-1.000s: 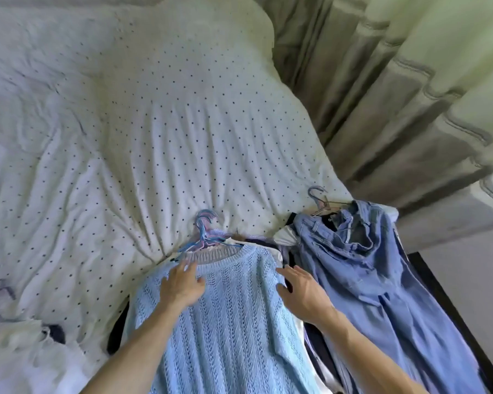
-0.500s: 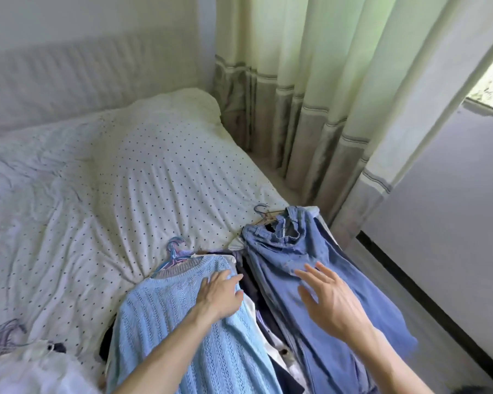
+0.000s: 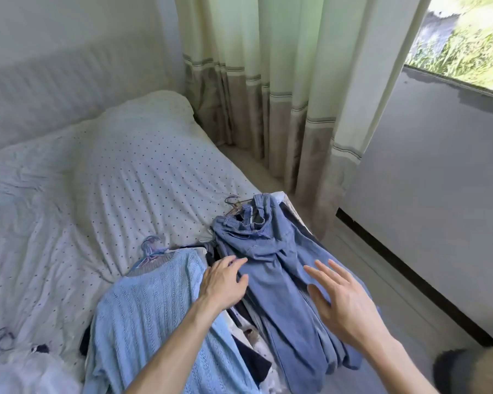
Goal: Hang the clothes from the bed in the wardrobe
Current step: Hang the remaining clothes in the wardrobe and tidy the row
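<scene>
A light blue knit sweater (image 3: 145,317) on a blue hanger (image 3: 150,248) lies at the bed's near edge. To its right, blue denim jeans (image 3: 279,268) on a thin hanger (image 3: 234,204) drape over the bed corner. Dark and white garments (image 3: 251,356) show between the two. My left hand (image 3: 222,282) sits at the seam between sweater and jeans, fingertips touching the denim. My right hand (image 3: 342,300) hovers over the jeans' legs with fingers spread and holds nothing.
The bed (image 3: 103,177) has a white dotted cover and a pillow at the far end. Pale curtains (image 3: 271,89) hang along the bed's right side, with a grey wall (image 3: 439,194) and strip of floor beyond. White clothing (image 3: 26,371) with hangers lies at lower left.
The view has lifted and turned right. My left hand slid off the sweater's collar rightward to the jeans' edge. My right hand left the sweater and now hovers, spread, over the jeans.
</scene>
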`<state>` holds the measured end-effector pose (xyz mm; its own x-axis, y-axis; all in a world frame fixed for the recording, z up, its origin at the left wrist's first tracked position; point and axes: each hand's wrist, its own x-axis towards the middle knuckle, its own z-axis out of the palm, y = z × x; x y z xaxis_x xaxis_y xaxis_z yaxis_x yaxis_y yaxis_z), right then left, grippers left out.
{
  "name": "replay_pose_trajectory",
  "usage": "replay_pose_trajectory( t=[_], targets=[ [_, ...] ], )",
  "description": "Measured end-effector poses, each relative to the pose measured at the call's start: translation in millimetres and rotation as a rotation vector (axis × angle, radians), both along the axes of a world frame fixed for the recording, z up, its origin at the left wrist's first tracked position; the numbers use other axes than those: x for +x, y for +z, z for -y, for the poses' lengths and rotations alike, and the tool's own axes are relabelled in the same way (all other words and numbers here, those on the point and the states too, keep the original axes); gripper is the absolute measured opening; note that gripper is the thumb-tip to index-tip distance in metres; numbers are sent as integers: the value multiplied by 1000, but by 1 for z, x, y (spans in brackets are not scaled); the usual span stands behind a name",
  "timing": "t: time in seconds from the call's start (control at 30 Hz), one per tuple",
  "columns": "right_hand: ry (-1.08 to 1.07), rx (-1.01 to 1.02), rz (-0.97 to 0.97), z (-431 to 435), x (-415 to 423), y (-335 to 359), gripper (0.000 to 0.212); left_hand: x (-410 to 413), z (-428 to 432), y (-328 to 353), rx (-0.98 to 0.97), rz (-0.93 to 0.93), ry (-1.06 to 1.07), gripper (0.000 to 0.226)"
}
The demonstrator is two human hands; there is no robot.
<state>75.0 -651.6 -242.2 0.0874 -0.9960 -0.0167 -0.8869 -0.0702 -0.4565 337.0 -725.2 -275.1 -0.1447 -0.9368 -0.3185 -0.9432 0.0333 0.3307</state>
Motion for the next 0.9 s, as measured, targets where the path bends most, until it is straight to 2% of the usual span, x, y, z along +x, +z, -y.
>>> replay_pose_trajectory(
  t=[0.17,0.37,0.53,0.67,0.73,0.8,0.9],
  targets=[
    [7,10,-53,37,-18,-16,40,-4,33,-24,71,37,14,53],
    [51,100,-125,137,-22,-52,41,1,126,-78,194,64,105,52],
    [103,375,-174,231,-13,-121,50,14,215,-142,327,94,211,58],
    [141,609,-227,269,-5,-189,52,34,277,-188,344,169,303,62],
    [136,617,-261,278,-1,-219,51,44,303,-211,307,176,363,63],
    [138,668,-299,284,2,-239,60,54,324,-233,295,158,417,66],
    [153,750,-327,275,4,-266,66,66,346,-266,354,117,516,75]
  ],
)
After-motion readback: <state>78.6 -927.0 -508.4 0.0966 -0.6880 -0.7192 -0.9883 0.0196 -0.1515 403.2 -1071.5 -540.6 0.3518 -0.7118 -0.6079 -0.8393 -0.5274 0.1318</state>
